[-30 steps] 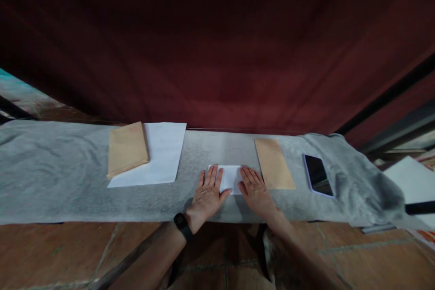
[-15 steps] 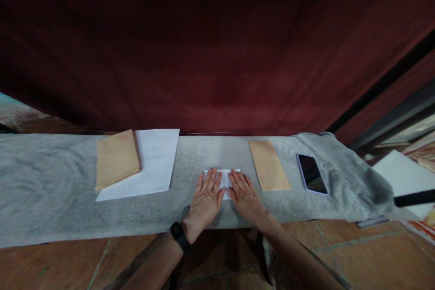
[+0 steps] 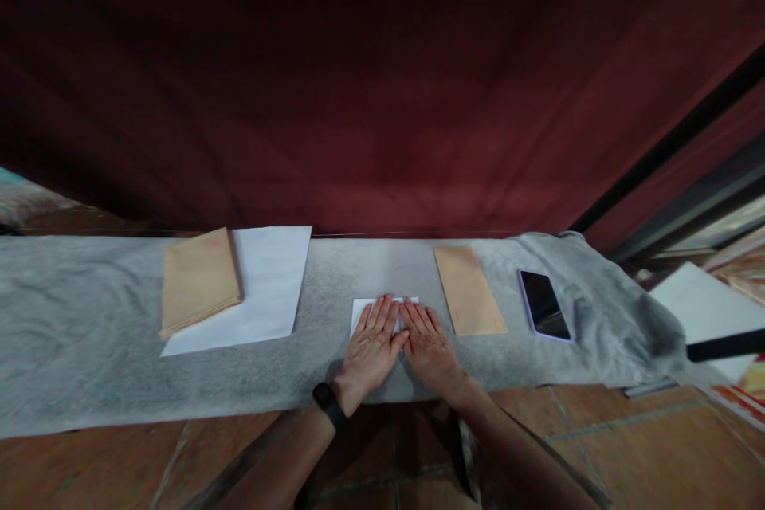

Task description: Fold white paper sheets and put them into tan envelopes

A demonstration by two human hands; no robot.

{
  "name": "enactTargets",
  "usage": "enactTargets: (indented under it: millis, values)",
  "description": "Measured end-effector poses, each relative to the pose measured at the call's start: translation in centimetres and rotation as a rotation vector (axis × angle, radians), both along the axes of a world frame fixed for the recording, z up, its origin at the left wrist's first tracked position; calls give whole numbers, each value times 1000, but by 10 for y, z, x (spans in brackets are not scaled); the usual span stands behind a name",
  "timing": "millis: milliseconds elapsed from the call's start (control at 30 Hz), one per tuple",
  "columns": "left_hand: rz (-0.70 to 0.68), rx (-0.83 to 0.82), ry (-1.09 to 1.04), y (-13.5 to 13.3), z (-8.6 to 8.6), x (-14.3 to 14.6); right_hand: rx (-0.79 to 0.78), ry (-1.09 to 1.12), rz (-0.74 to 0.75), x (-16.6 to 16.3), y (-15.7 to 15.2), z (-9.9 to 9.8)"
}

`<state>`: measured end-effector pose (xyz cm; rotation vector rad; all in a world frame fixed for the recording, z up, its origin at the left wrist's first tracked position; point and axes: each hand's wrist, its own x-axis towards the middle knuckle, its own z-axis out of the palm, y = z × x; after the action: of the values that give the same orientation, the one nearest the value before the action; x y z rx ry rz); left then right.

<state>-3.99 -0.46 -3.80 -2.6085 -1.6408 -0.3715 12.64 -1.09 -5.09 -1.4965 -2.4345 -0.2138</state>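
Note:
Both my hands lie flat, side by side, on a small folded white paper (image 3: 360,311) on a grey cloth (image 3: 89,366). My left hand (image 3: 371,347), with a black band on its wrist, has its fingers stretched out over the paper's middle. My right hand (image 3: 429,344) presses beside it, fingers also extended, thumbs nearly touching. Most of the paper is hidden under the hands; only its left part and top edge show.
A tan envelope (image 3: 469,289) lies just right of my hands, and a dark phone (image 3: 543,305) beyond it. At the left, a stack of tan envelopes (image 3: 198,280) rests on white sheets (image 3: 268,279). A dark red curtain (image 3: 382,96) hangs behind. More white paper (image 3: 699,307) sits far right.
My hands have drawn together over the folded paper, the right one sliding left until it meets the left. The view has shifted slightly.

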Motion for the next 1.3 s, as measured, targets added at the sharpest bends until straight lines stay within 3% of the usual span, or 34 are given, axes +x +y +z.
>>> enactTargets:
  millis: [1300]
  values:
    - [82, 26, 6, -4, -4, -26, -10, 104, -32, 18, -8, 5]
